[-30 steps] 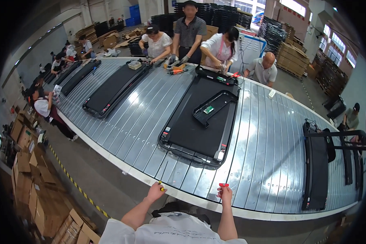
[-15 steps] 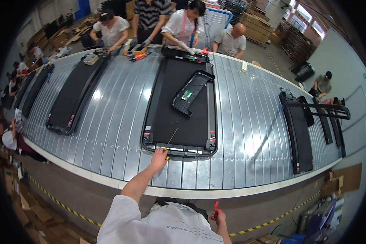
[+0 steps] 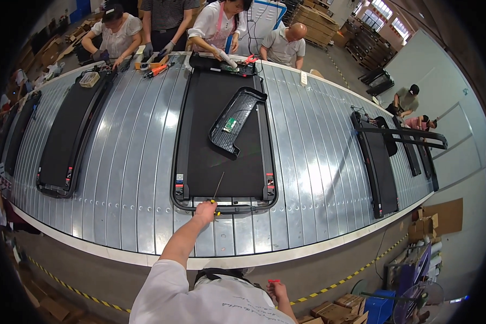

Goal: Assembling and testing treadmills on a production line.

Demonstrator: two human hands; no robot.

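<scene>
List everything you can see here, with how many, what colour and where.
treadmill decks: four, black, lying flat along the conveyor; the middle one is in front of the person
conveyor: one, silver slatted metal, curving across the view
cover tray: one, black, tilted on the middle deck
power drivers: orange, far edge of the belt; count unclear
co-workers: four at the far side, two more far right
cardboard boxes: brown, on the floor at the right and left edges
floor tape: yellow and black, below the belt
left hand: one, its grip on a long thin screwdriver at the deck's near edge
right hand: one, low by the body, holding a small red thing
</scene>
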